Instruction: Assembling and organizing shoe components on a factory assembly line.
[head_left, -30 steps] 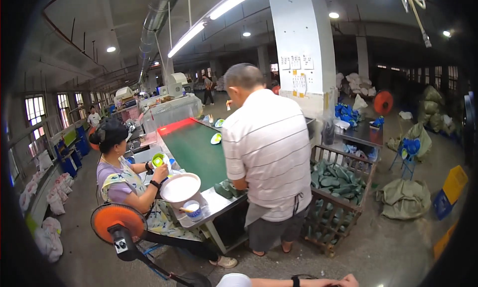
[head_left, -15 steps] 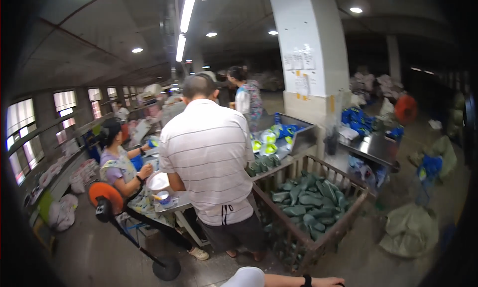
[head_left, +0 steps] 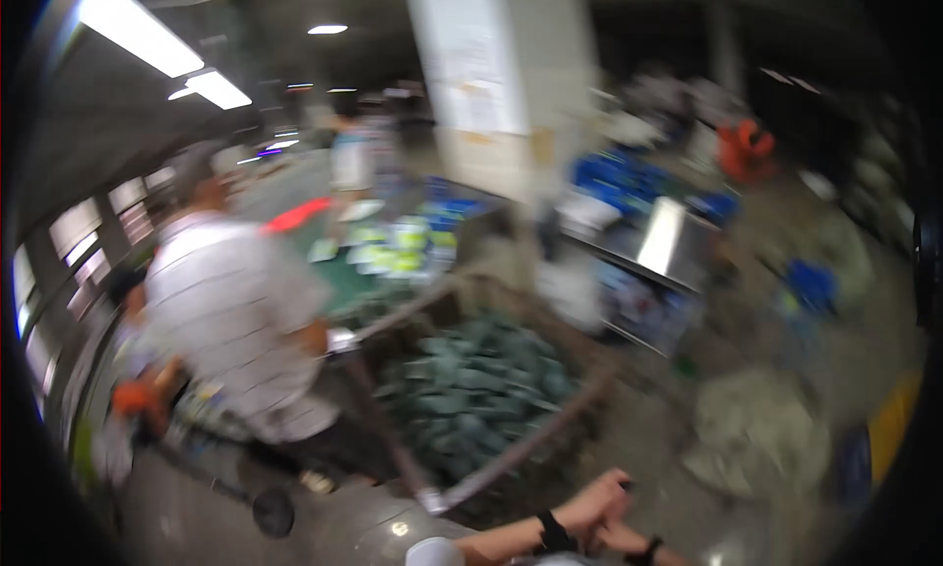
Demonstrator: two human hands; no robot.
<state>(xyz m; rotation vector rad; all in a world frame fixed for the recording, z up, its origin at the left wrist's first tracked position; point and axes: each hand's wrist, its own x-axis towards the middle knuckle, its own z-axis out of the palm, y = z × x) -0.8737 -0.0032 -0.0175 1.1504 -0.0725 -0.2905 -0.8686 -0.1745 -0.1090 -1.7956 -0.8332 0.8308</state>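
At the lower edge, my left hand (head_left: pixel 589 504) is closed, with a black band round the wrist. A small dark thing shows at its fingertips, too blurred to name. My right hand (head_left: pixel 621 537) meets it from the lower right, also with a dark wristband; its fingers are hidden and smeared. Ahead of both hands, apart from them, stands a brown slatted crate (head_left: pixel 491 473) heaped with dark green shoe-shaped pieces (head_left: pixel 481 384).
A person in a striped white shirt (head_left: pixel 226 311) stands left of the crate at a green work surface (head_left: pixel 349 276) with yellow-and-white pieces. A pedestal fan (head_left: pixel 138 404) stands lower left. On the right are a metal table (head_left: pixel 648 252), a pale sack (head_left: pixel 756 433) and a pillar (head_left: pixel 501 84).
The view has swung right, so the crate and the striped-shirt person sit farther left. My right hand has come into view against my left, which is raised higher in the picture.
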